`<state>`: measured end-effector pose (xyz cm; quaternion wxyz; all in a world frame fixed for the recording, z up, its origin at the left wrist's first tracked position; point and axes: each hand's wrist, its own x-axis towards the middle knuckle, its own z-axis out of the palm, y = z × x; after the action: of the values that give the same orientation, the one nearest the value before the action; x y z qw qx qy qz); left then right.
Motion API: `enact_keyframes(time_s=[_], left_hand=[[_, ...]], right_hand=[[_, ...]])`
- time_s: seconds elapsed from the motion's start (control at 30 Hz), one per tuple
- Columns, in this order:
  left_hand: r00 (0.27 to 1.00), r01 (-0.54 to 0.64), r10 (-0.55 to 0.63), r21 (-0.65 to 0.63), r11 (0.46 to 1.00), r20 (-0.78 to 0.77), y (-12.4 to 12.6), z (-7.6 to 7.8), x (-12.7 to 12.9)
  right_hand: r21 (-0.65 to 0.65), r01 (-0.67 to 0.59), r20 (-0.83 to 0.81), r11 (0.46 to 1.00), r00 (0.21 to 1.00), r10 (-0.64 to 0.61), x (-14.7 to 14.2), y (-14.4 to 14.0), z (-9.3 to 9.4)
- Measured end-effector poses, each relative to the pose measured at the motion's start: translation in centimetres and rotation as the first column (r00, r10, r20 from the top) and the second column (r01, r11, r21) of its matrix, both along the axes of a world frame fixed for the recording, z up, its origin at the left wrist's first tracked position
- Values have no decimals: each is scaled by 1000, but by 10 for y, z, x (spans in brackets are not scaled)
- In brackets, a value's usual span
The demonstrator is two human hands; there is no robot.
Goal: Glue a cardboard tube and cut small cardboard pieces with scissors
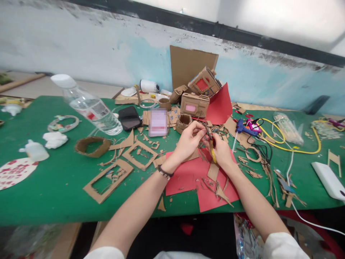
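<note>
My right hand [221, 150] is closed round yellow-handled scissors [214, 154], whose dark blades point up and away from me. My left hand [190, 139] pinches a thin brown cardboard strip [206, 138] right beside the blades; fingers hide much of it. Whether the blades touch the strip I cannot tell. Beneath both hands lies red paper [183, 174], strewn with cardboard offcuts [221, 192]. Just beyond my left hand stands a cardboard ring [183, 124]. Behind that are a cardboard camera model [194, 105] and a second, tilted camera model [205, 83].
A water bottle [91, 108] leans in view at left, near a black phone [129, 118]. Cut cardboard frames [109, 181] lie on the green table [61, 201]. At right are a blue glue gun [244, 128], a yellow cable [309, 151] and a white power bank [327, 180].
</note>
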<state>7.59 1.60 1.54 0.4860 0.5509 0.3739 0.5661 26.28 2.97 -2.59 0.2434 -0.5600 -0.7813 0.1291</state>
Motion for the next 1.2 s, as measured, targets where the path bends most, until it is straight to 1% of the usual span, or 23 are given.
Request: enact_keyframes(time_s=[0.1,0.2,0.3,0.4,0.47,0.6,0.7,0.93,1.2], left_hand=[[999,0,0,2,1000,44,0,-2,4],[996,26,-28,22,999,85,-1,-1,5],[996,48,-51,37,998,76,-1,1,3],[1000,27,-27,58,998,-9,-2,5,-3],[995,-2,11,91,996,-97,-3,6,-8],[957,-58,99,154,986,-274,-2,7,-19],[932,-81,138,177,981,-335,-1,9,-24],[953,-104,142,152,983,-267,-2,18,-29],[960,-119,154,157,980,-234,1,13,-34]], right_hand=[[49,36,60,998,997,-39,1,0,1],[92,55,137,994,988,-67,4,1,2],[138,62,223,988,971,-92,7,3,4],[184,66,291,981,949,-118,11,5,6],[217,62,316,974,940,-130,15,7,6],[293,54,336,955,929,-155,20,9,6],[341,42,342,939,925,-165,22,10,7],[405,14,356,914,919,-172,24,10,11],[417,4,341,909,926,-160,24,10,10]])
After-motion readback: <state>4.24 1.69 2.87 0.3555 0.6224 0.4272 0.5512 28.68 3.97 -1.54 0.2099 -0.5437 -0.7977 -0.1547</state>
